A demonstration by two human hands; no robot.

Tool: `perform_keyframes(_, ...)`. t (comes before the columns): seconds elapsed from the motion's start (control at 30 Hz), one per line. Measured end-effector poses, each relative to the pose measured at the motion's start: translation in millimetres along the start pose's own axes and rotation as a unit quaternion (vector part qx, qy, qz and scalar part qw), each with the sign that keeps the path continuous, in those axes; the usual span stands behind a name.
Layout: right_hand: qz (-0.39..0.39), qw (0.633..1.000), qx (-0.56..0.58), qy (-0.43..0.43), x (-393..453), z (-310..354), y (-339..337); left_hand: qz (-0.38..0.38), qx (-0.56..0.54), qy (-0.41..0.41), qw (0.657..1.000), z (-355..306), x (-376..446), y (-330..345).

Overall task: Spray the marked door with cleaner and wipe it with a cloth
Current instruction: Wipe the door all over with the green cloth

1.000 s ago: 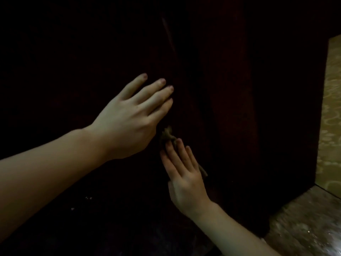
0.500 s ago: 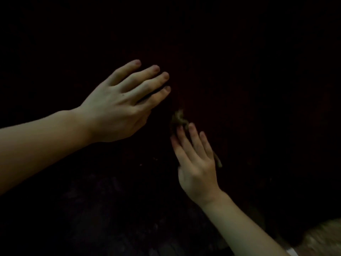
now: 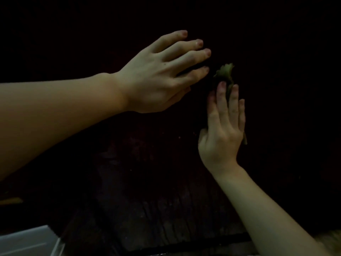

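Observation:
A very dark wooden door fills almost the whole view. My right hand lies flat against it with fingers pointing up, pressing a small greenish cloth to the surface; a crumpled tip of the cloth sticks out above the fingertips and a sliver shows at the hand's right edge. My left hand rests on the door just to the left, palm down, fingers spread and holding nothing. Its little finger ends close to the cloth. No spray bottle is visible.
A pale grey panel or object shows at the bottom left corner. A dark horizontal gap runs along the door's lower edge. A light patch of floor shows at the bottom right corner.
Both hands have slid up and to the right across the door, the cloth moving with my right hand. The view has swung left, so the patterned floor at the right has gone.

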State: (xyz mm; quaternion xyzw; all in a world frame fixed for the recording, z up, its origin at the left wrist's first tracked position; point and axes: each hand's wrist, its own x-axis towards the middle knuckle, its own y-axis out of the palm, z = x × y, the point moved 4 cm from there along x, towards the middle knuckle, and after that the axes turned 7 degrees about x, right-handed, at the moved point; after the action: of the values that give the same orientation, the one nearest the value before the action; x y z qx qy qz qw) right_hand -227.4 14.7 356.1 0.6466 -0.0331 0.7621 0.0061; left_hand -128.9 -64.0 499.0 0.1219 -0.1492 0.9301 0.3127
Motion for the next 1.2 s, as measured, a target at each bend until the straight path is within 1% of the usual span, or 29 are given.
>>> perform_keyframes(0.13, 0.06, 0.995, -0.007, -0.08, -37.9, 20.4, 17.3, 0.037, 0.016, 0.009, 0.999, 7.2, -45.6, -5.1)
perform_keyframes(0.27, 0.1, 0.988, 0.004, -0.117, -34.3, 24.3, 15.8, 0.078, 0.023, 0.012, 0.997, 8.1, -88.5, -12.1)
perform_keyframes(0.33, 0.088, 0.99, 0.017, -0.11, -14.0, 23.7, 12.7, 0.098, 0.024, 0.008, 0.995, 8.5, -105.0, -14.8)
perform_keyframes(0.4, 0.057, 0.996, 0.017, -0.07, 6.1, 23.5, 13.2, 0.116, 0.017, 0.002, 0.993, 9.6, -117.6, -17.6)
perform_keyframes(0.47, 0.03, 0.999, 0.009, -0.035, 8.8, 28.7, 16.8, 0.133, 0.01, 0.0, 0.991, 10.3, -127.2, -19.6)
perform_keyframes(0.5, 0.025, 0.999, 0.008, -0.032, 1.7, 34.5, 20.1, 0.14, 0.01, -0.002, 0.99, 10.4, -131.5, -20.3)
perform_keyframes(0.57, 0.058, 0.996, 0.016, -0.069, -27.3, 50.3, 31.6, 0.152, 0.013, -0.009, 0.988, 9.3, -140.6, -22.0)
perform_keyframes(0.67, 0.156, 0.973, 0.021, -0.168, -71.6, 71.8, 45.2, 0.171, 0.018, -0.016, 0.985, 5.9, -157.3, -22.9)
perform_keyframes(0.73, 0.196, 0.96, 0.022, -0.199, -76.1, 76.6, 47.0, 0.186, 0.021, -0.018, 0.982, 5.5, -166.7, -23.6)
perform_keyframes(0.77, 0.203, 0.957, 0.025, -0.204, -70.7, 77.3, 46.3, 0.193, 0.023, -0.019, 0.981, 5.8, -170.0, -23.9)
perform_keyframes(0.83, 0.186, 0.964, 0.036, -0.187, -50.1, 77.5, 44.2, 0.205, 0.027, -0.024, 0.978, 6.3, -175.5, -22.7)
perform_keyframes(0.93, 0.107, 0.988, 0.034, -0.106, -15.8, 74.5, 43.6, 0.219, 0.024, -0.033, 0.975, 4.6, -183.2, -21.7)
perform_keyframes(1.0, 0.08, 0.993, 0.02, -0.08, -15.0, 76.3, 46.5, 0.23, 0.013, -0.041, 0.972, 2.7, -187.3, -22.6)
perform_keyframes(1.07, 0.089, 0.99, 0.018, -0.104, -33.2, 85.1, 52.1, 0.242, 0.006, -0.052, 0.969, 1.6, -193.7, -20.9)
perform_keyframes(1.1, 0.107, 0.986, 0.02, -0.129, -47.9, 90.9, 56.3, 0.247, 0.005, -0.057, 0.967, 0.8, -197.8, -19.8)
perform_keyframes(1.2, 0.195, 0.956, 0.024, -0.219, -91.0, 104.7, 68.5, 0.255, 0.006, -0.06, 0.965, -1.4, -211.3, -17.1)
